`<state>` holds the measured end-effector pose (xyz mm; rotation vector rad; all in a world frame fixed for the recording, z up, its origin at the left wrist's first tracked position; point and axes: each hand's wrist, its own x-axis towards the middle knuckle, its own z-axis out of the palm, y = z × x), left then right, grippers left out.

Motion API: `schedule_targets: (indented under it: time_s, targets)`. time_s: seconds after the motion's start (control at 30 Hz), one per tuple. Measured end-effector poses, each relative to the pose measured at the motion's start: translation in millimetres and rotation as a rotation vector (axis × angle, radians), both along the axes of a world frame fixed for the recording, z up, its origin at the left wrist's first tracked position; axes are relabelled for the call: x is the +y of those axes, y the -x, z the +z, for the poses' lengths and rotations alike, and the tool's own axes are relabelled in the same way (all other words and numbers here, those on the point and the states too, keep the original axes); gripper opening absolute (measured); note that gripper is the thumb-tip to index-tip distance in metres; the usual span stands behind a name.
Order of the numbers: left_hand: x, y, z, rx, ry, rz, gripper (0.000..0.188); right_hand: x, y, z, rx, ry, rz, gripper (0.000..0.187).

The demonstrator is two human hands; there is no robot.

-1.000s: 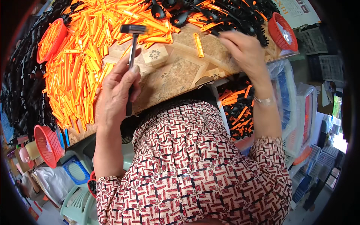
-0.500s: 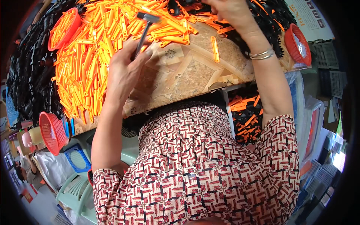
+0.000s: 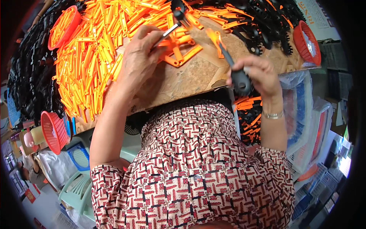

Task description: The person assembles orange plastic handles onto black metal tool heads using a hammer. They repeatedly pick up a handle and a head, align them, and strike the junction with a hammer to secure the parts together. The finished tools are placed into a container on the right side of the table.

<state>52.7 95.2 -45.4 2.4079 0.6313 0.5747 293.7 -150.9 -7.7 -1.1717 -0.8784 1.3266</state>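
My left hand (image 3: 143, 53) is closed around a slim tool with a shiny metal shaft (image 3: 170, 30), held over the orange pieces; its far end is hard to separate from the dark items behind it. At the front right of the table my right hand (image 3: 259, 74) grips a black plastic piece (image 3: 241, 82). This piece has a broad, rounded end with a hole and narrows toward the far left. Its narrow tip reaches a blurred orange piece (image 3: 218, 42); whether they touch I cannot tell. Loose flat orange pieces (image 3: 185, 56) lie under and beside my left hand.
A large heap of orange pieces (image 3: 85, 72) covers the table's left. Black toothed parts (image 3: 263, 32) pile up at the right, more black parts (image 3: 28, 68) at far left. Red baskets stand at the left back (image 3: 72, 28), left front (image 3: 53, 131) and right (image 3: 307, 44).
My right hand has come from the back of the table toward me, now with the black piece in it. My left hand has shifted slightly right and away, its tool now pointing to the right.
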Motion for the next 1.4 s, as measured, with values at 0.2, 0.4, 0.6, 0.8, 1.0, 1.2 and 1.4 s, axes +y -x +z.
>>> schedule_targets:
  time_s: [0.2, 0.4, 0.6, 0.8, 1.0, 1.2, 1.4]
  targets:
    - [-2, 9, 12, -0.228, 0.437, 0.231, 0.023, -38, 45, -27, 0.032, 0.188, -0.217, 0.012]
    - [-37, -3, 26, 0.055, 0.057, 0.047, 0.02, -46, 69, -33, -0.026, 0.213, -0.271, 0.04]
    - [-64, -24, 25, 0.251, -0.095, -0.016, 0.021, -51, 81, -35, -0.059, 0.212, -0.328, 0.042]
    - [-48, -11, 30, -0.026, -0.119, -0.01, 0.017, -48, 101, -35, -0.127, 0.212, -0.433, 0.04]
    - [-47, -15, 40, -0.064, 0.128, -0.137, 0.012, -51, 94, -30, -0.259, 0.239, -0.403, 0.039]
    - [-51, -16, 34, -0.059, 0.134, -0.186, 0.012, -54, 95, -30, -0.384, 0.243, -0.387, 0.038]
    - [-50, -22, 52, -0.068, 0.049, -0.348, 0.018, -54, 95, -27, -0.514, 0.127, -0.376, 0.034]
